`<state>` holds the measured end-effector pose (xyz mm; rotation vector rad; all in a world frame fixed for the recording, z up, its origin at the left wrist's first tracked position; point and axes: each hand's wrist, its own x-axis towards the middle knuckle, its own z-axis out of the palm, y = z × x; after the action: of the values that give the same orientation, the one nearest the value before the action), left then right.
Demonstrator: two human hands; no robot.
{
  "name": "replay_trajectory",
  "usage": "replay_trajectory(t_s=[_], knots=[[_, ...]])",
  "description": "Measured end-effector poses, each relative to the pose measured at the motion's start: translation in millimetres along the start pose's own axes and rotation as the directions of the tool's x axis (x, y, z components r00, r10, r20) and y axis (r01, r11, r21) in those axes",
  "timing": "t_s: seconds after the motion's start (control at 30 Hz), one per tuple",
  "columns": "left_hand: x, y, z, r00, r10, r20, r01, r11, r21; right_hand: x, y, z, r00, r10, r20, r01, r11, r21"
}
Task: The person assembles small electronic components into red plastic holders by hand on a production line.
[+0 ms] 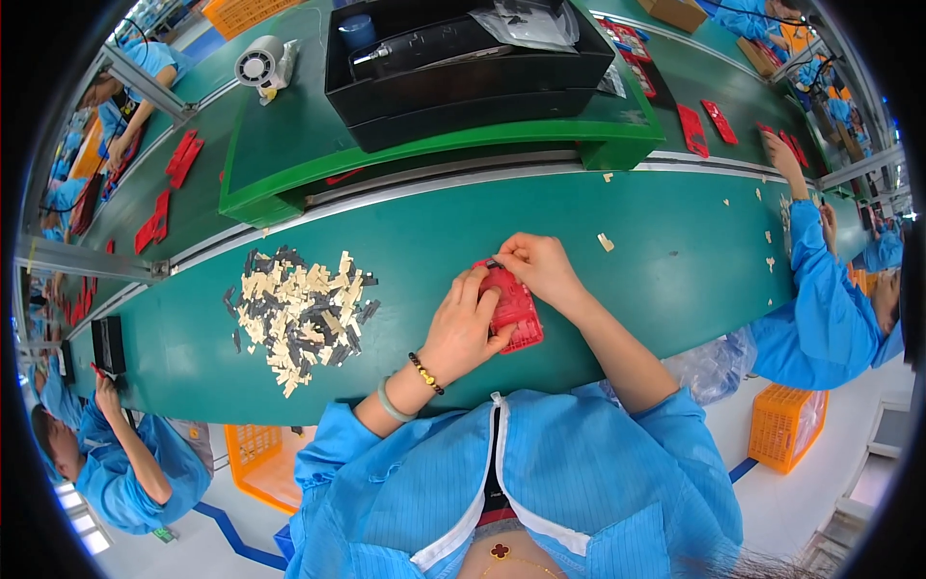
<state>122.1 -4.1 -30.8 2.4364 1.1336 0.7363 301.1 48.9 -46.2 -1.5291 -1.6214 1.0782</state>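
Note:
My left hand (461, 328) lies over a red plastic housing (518, 317) on the green bench and grips it along its left side. Its fingers are bent, with the thumb near the lower edge. At the housing's top end, the fingertips of my right hand (542, 266) pinch together on a small dark piece (493, 264), partly hidden by the fingers. Left of my hands lies a loose pile of small cream and dark grey pieces (301, 314). One cream piece (605, 242) sits alone to the right.
A green raised shelf (280, 159) carries a black bin (463, 101) with a tool and a clear bag, plus a small white fan (258, 68). Behind runs a line with red housings (693, 130). Co-workers in blue sit left and right; orange crates (786, 425) stand on the floor.

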Motion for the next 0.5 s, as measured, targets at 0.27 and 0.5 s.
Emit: replay_trajectory(t_s=[0.27,0.5], knots=[[2.6,-1.4,-2.1,0.999,0.040,-0.002,-0.040,0.999,-0.007,0.2,-0.8,-1.0,0.999,0.007,0.032,-0.007,1.000,0.012],[7.8,-6.1,-5.7,0.998,0.059,0.000,-0.059,0.998,-0.025,2.6,-7.2,-3.6,0.999,0.022,0.047,-0.020,0.999,-0.038]])
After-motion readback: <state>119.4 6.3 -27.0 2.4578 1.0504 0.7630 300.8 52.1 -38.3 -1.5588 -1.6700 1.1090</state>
